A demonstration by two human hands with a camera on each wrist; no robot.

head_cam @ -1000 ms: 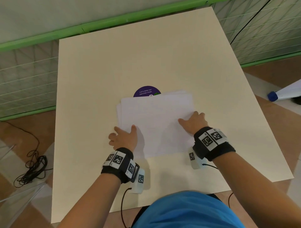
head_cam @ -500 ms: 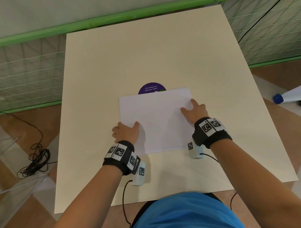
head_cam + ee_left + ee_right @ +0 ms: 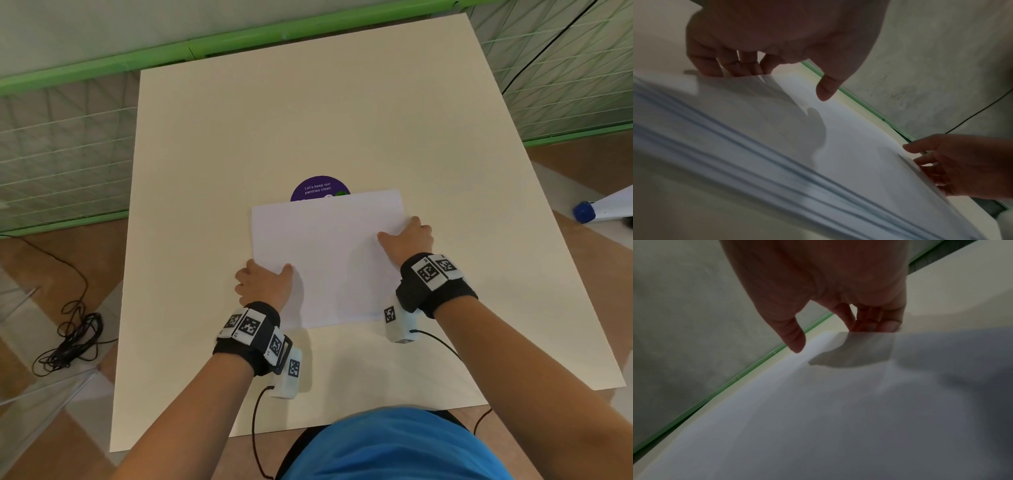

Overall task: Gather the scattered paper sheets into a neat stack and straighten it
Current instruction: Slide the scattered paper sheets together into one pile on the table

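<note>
Paper sheets [image 3: 325,253] lie gathered in one white stack near the middle of the cream table [image 3: 212,154], their top edge covering the lower part of a round purple sticker [image 3: 319,187]. In the head view the stack looks nearly square-edged; the left wrist view shows several layered sheet edges [image 3: 777,170] along the near side, blurred.

The left hand [image 3: 263,284] sits at the stack's left edge, its thumb on top of the paper and its fingers [image 3: 719,65] curled down against the edge, so its grip looks closed on the sheets from the side. The right hand [image 3: 406,240] is at the right edge near the far corner, thumb [image 3: 795,339] on the top sheet and fingertips [image 3: 875,324] tucked at the edge, pinching the stack.

Each wrist carries a black band with printed square markers. A coiled black cable [image 3: 73,339] lies on the floor to the left of the table.
</note>
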